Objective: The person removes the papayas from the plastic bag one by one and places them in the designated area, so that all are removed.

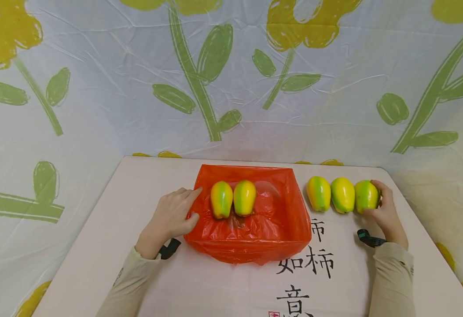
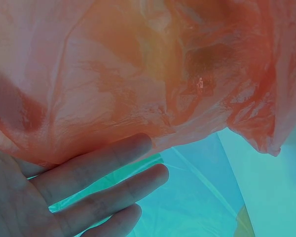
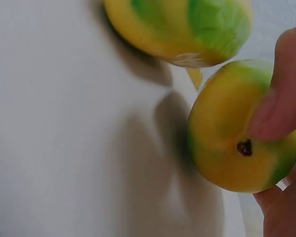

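My right hand (image 1: 386, 211) grips a yellow-green papaya (image 1: 366, 196), the rightmost of a row of three. In the right wrist view, the thumb (image 3: 281, 94) presses beside the dark spot on its end; some fingers are hidden behind the fruit. At the left side of an open-topped red plastic bag (image 1: 287, 211), my left hand (image 1: 172, 215) rests against the rim. The left wrist view shows straight fingers (image 2: 108, 158) along the outside of the plastic, while a dark shape shows through it. Two papayas (image 1: 221, 200) lie side by side inside the bag.
Two more papayas, a middle one (image 1: 343, 195) and a left one (image 1: 318, 194), stand between the bag and my right hand. Black characters (image 1: 320, 262) mark the pale tabletop (image 1: 108, 211). A flower-printed cloth (image 1: 136, 66) hangs behind the table.
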### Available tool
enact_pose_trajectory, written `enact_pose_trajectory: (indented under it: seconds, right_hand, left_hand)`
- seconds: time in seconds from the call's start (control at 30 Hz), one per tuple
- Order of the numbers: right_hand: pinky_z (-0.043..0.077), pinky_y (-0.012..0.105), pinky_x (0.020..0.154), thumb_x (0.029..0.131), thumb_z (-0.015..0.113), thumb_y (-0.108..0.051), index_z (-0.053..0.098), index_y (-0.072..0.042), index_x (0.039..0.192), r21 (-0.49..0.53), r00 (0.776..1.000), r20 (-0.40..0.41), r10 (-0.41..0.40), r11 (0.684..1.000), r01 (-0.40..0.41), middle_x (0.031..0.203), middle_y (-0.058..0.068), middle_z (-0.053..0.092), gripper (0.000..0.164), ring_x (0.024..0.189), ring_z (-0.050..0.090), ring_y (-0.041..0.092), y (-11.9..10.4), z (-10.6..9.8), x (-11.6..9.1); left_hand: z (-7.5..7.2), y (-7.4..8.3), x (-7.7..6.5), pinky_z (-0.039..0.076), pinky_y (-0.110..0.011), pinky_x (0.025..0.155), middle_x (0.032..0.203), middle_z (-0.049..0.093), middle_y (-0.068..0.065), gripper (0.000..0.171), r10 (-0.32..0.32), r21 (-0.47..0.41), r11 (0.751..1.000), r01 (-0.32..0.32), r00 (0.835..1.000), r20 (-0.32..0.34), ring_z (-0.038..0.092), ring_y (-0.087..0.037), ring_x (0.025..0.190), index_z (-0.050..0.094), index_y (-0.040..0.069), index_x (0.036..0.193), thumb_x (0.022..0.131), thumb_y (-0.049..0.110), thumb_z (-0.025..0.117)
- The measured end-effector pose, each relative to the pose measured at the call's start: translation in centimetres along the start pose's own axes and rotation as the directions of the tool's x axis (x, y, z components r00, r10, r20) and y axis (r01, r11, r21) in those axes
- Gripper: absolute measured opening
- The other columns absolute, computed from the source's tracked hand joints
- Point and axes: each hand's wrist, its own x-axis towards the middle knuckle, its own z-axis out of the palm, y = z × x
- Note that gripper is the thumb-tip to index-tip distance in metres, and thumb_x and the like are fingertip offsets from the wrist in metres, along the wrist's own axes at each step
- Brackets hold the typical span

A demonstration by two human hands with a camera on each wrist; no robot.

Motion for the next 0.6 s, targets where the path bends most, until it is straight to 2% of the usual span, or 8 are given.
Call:
enact_pose_trajectory:
  seconds: [0.17,0.27,0.4,0.5,0.6]
  right_hand:
    - [0.008,0.047,0.117,0.071,0.063,0.013,0.017,-0.023,0.159,0.004,0.999,0.030,0.028,1.000,-0.028,0.160,0.017,0.004,0.106,0.137,0.013,0.034,0.2,0.0,-0.1]
    - [0.008,0.043,0.116,0.072,0.060,0.014,0.015,-0.024,0.159,0.017,0.999,0.053,0.008,1.000,-0.009,0.162,0.014,0.001,0.105,0.139,0.011,0.033,0.7,-0.1,0.0]
    - [0.006,0.035,0.113,0.073,0.055,0.015,0.015,-0.021,0.160,0.027,0.995,0.081,-0.059,0.998,0.057,0.163,0.015,-0.003,0.102,0.145,0.006,0.029,1.5,-0.3,0.1]
    - [0.006,0.029,0.110,0.074,0.055,0.015,0.014,-0.020,0.160,0.017,0.991,0.088,-0.098,0.995,0.097,0.162,0.017,-0.002,0.102,0.144,0.009,0.019,1.8,-0.3,0.0]
    - [0.010,0.023,0.107,0.078,0.055,0.015,0.011,-0.022,0.161,0.029,0.991,0.087,-0.106,0.994,0.104,0.162,0.015,0.003,0.101,0.134,0.017,0.004,1.7,-0.2,-0.2]
  left_hand:
    - [0.1,-0.1,0.0,0.058,-0.043,0.071,0.110,0.071,-0.013,0.056,0.002,-0.002,1.000,-0.002,1.000,-0.006,0.066,-0.028,0.094,0.064,-0.001,0.127,0.077,0.023,0.058]
    - [0.1,-0.1,0.0,0.058,-0.043,0.071,0.110,0.071,-0.013,0.056,0.003,-0.003,1.000,-0.003,1.000,-0.009,0.066,-0.028,0.095,0.064,-0.001,0.127,0.077,0.023,0.058]
    - [0.2,-0.1,0.0,0.058,-0.043,0.071,0.110,0.071,-0.013,0.056,0.005,-0.002,1.000,-0.005,1.000,-0.010,0.066,-0.028,0.095,0.064,-0.001,0.127,0.076,0.023,0.058]
    - [0.2,-0.2,0.0,0.058,-0.043,0.071,0.110,0.071,-0.013,0.056,0.003,-0.004,1.000,-0.003,1.000,-0.011,0.066,-0.028,0.094,0.064,-0.001,0.127,0.076,0.023,0.058]
    - [0.2,-0.1,0.0,0.058,-0.043,0.071,0.110,0.071,-0.012,0.056,0.001,-0.007,1.000,-0.001,1.000,-0.011,0.066,-0.028,0.094,0.064,0.000,0.127,0.077,0.023,0.059]
